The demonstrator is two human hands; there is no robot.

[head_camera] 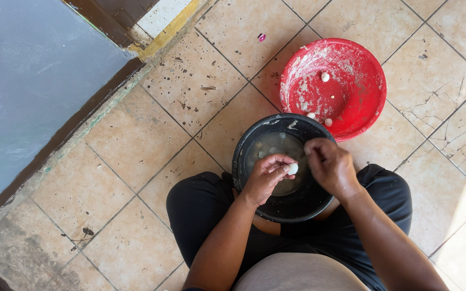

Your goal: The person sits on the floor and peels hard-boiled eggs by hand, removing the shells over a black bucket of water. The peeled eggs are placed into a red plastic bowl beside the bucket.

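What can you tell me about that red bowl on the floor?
The red bowl is round, shallow and looks like plastic. It sits upright on the tiled floor, just beyond the black bowl, whose rim overlaps its near edge in this view. Its inside is smeared with whitish residue, thickest on the left, and a few small white round pieces lie in it. Neither hand touches it.

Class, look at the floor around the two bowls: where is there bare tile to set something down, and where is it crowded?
Bare tile lies left of the black bowl, up to the grey wall, and right of the red bowl. It is crowded at the middle: the bowls touch, and the left hand, holding a small white ball, and right hand fill the black bowl's mouth.
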